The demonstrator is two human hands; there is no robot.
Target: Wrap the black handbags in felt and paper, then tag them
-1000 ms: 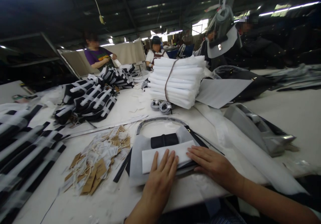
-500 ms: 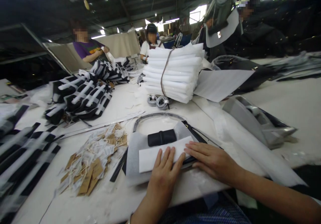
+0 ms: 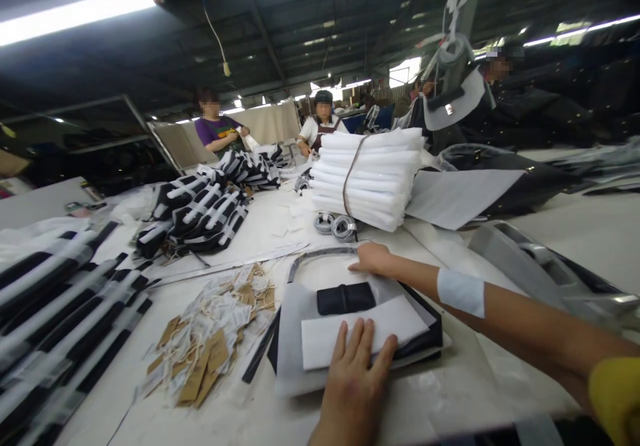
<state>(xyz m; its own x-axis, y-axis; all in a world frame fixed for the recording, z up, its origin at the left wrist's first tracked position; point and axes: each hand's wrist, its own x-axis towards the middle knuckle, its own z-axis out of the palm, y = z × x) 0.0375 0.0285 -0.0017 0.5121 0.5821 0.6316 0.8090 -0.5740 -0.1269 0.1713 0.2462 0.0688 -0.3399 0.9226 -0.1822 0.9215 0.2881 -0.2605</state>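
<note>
Fingers spread, the left hand (image 3: 356, 379) lies on the white sheet (image 3: 365, 333) over the bag (image 3: 300, 366) on the desk (image 3: 210, 426). The right hand (image 3: 373, 259) reaches to the bag's wrapped handle (image 3: 320, 254); I can't tell whether it's gripping. Beyond it stands a tied white bundle (image 3: 367, 179).

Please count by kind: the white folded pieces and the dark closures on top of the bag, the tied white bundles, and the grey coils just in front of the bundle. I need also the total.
White folded pieces: 1
Dark closures: 1
Tied white bundles: 1
Grey coils: 2
Total: 5
</note>
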